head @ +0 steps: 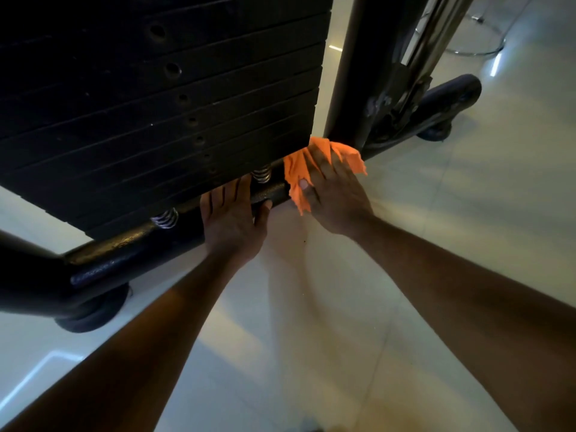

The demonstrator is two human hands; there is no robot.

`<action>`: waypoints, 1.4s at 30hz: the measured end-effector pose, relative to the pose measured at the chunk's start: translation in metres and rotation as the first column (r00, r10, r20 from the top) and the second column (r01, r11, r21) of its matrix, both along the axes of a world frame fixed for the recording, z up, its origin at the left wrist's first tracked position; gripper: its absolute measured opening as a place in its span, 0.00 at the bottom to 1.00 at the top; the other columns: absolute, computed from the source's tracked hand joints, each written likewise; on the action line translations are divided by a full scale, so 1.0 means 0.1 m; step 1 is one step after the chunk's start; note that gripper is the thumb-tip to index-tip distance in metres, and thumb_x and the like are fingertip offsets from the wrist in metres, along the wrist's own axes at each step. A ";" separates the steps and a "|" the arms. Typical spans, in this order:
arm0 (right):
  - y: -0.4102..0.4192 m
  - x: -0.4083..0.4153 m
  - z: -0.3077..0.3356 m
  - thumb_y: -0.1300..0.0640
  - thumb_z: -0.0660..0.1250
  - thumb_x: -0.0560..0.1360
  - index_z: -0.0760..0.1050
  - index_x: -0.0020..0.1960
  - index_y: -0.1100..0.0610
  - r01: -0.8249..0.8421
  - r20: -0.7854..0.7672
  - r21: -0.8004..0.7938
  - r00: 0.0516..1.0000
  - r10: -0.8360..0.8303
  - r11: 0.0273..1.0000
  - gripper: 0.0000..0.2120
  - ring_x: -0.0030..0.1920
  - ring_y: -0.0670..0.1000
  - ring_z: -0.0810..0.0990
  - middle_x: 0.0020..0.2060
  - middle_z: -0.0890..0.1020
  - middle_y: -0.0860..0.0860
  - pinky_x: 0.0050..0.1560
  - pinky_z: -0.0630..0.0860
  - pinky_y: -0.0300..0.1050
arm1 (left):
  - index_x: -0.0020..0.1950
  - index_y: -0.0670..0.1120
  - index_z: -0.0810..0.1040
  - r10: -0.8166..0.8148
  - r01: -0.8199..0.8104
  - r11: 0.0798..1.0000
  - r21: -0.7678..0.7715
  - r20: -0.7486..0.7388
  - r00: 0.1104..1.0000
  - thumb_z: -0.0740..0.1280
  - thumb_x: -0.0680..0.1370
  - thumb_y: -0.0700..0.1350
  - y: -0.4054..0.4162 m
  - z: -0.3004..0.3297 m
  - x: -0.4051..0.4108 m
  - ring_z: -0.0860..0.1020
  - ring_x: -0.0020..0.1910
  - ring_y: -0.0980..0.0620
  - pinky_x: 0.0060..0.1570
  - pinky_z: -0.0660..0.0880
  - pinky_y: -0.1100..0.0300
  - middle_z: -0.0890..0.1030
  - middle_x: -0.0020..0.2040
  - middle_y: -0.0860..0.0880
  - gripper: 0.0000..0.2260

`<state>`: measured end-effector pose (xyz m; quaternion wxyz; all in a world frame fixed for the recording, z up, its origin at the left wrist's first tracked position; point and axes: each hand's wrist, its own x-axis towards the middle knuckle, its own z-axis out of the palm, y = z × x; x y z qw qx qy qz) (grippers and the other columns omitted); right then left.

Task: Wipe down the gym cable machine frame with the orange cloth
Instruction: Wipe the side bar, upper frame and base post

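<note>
Seen from above, looking down at a pale glossy tiled floor [420, 275]. One black cable machine frame [131, 260]: a round base bar running from near left to far right, one upright post [349, 67] rising at the far right. One stack of black weight plates [140, 104] filling the far left, pin holes in a row down its face, hanging low over the base bar and crowding the space above it. Two coiled metal springs [165, 217] between stack and bar. Two dark rubber feet [93, 316] under the frame, one near left, one far right. One chrome hoop [477, 42] on the floor, far right.

Two bare forearms reaching in from the near edge. One left hand [232, 219], fingers straight and close together across the top of the bar, thumb hooked under its near side. One right hand [335, 198] just right of it, fingers slightly spread and flat on one orange cloth [296, 169], thumb pinning the near edge.

Cloth bright orange, crumpled, ragged at the edges, draped over the base bar at the foot of the upright post, beneath the right hand.
</note>
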<state>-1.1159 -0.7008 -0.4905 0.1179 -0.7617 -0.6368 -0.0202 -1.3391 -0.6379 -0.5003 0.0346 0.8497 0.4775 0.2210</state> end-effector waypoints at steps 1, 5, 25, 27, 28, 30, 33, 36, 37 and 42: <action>0.02 -0.09 -0.01 0.42 0.47 0.90 0.51 0.89 0.53 0.018 -0.007 -0.006 1.000 -0.018 1.000 0.31 0.88 0.64 0.47 0.88 0.52 0.55 0.86 0.48 0.67 | 0.79 0.46 0.69 -0.001 0.001 1.000 0.004 -0.001 1.000 0.66 0.83 0.58 0.00 0.00 0.00 0.70 0.74 0.41 0.75 0.61 0.42 0.75 0.74 0.44 0.28; 0.01 -0.36 -0.09 0.38 0.45 0.88 0.55 0.88 0.51 -0.029 0.013 -0.046 0.999 0.029 0.999 0.32 0.87 0.65 0.40 0.88 0.52 0.55 0.84 0.48 0.75 | 0.79 0.47 0.69 -0.018 0.018 1.000 0.012 0.019 1.000 0.66 0.82 0.58 -0.02 0.01 -0.01 0.69 0.75 0.41 0.76 0.61 0.43 0.75 0.75 0.44 0.27; 0.00 -0.09 0.11 0.45 0.60 0.88 0.70 0.82 0.50 -0.103 0.039 0.143 0.994 0.099 0.984 0.24 0.81 0.65 0.62 0.82 0.67 0.58 0.83 0.58 0.62 | 0.78 0.47 0.70 0.003 -0.003 1.000 -0.015 0.042 0.999 0.65 0.82 0.55 -0.01 -0.02 -0.02 0.70 0.74 0.42 0.76 0.61 0.43 0.76 0.74 0.44 0.25; 0.03 -0.06 0.13 0.45 0.60 0.88 0.71 0.81 0.52 -0.029 0.022 0.157 0.999 0.026 0.987 0.23 0.80 0.65 0.66 0.80 0.71 0.58 0.83 0.59 0.63 | 0.79 0.47 0.70 0.005 -0.004 1.000 -0.020 0.037 0.999 0.65 0.82 0.54 -0.01 -0.02 -0.01 0.69 0.74 0.42 0.76 0.60 0.42 0.75 0.74 0.45 0.26; 0.04 -0.09 0.13 0.44 0.59 0.88 0.72 0.80 0.53 -0.012 0.028 0.155 1.000 0.007 0.988 0.24 0.79 0.65 0.68 0.79 0.73 0.57 0.82 0.61 0.64 | 0.79 0.47 0.70 0.004 -0.003 1.000 -0.022 0.034 0.999 0.65 0.83 0.54 -0.01 -0.02 -0.01 0.69 0.75 0.42 0.76 0.60 0.43 0.75 0.74 0.45 0.26; 0.06 -0.16 0.13 0.43 0.59 0.87 0.74 0.79 0.53 -0.032 0.055 0.156 0.998 0.024 0.987 0.25 0.77 0.64 0.70 0.77 0.75 0.56 0.79 0.66 0.64 | 0.79 0.48 0.69 0.004 -0.003 1.000 -0.026 0.027 1.000 0.66 0.83 0.54 -0.01 -0.01 -0.01 0.69 0.75 0.42 0.77 0.60 0.43 0.75 0.75 0.45 0.26; 0.05 -0.08 0.14 0.43 0.57 0.88 0.69 0.82 0.50 -0.116 0.096 0.137 0.990 0.104 0.984 0.25 0.79 0.62 0.67 0.79 0.72 0.55 0.80 0.64 0.63 | 0.80 0.48 0.69 0.005 -0.004 1.000 -0.029 0.020 1.000 0.65 0.83 0.54 -0.01 -0.01 -0.01 0.69 0.76 0.42 0.77 0.60 0.43 0.74 0.76 0.45 0.26; 0.06 -0.01 0.10 0.42 0.53 0.89 0.65 0.84 0.50 -0.036 0.031 0.158 0.999 0.032 0.987 0.26 0.83 0.63 0.63 0.82 0.68 0.55 0.83 0.59 0.65 | 0.80 0.48 0.69 0.008 -0.007 1.000 -0.022 0.030 1.000 0.65 0.83 0.54 0.00 -0.01 -0.01 0.69 0.75 0.42 0.77 0.59 0.43 0.74 0.75 0.45 0.26; 0.07 -0.10 0.07 0.41 0.52 0.90 0.63 0.85 0.50 -0.014 0.005 0.150 1.000 0.014 0.989 0.27 0.84 0.65 0.60 0.83 0.66 0.56 0.83 0.57 0.68 | 0.80 0.48 0.69 0.005 -0.004 1.000 -0.028 0.034 0.999 0.65 0.83 0.54 0.00 -0.01 -0.01 0.68 0.76 0.42 0.77 0.59 0.43 0.74 0.76 0.45 0.26; 0.09 -0.38 -0.03 0.41 0.54 0.88 0.65 0.84 0.50 -0.108 -0.009 0.102 0.994 0.109 0.989 0.27 0.85 0.70 0.52 0.84 0.64 0.58 0.84 0.52 0.72 | 0.80 0.48 0.69 -0.006 0.008 0.999 -0.052 0.036 0.999 0.64 0.83 0.52 0.00 0.01 -0.02 0.68 0.76 0.42 0.77 0.59 0.42 0.74 0.76 0.45 0.25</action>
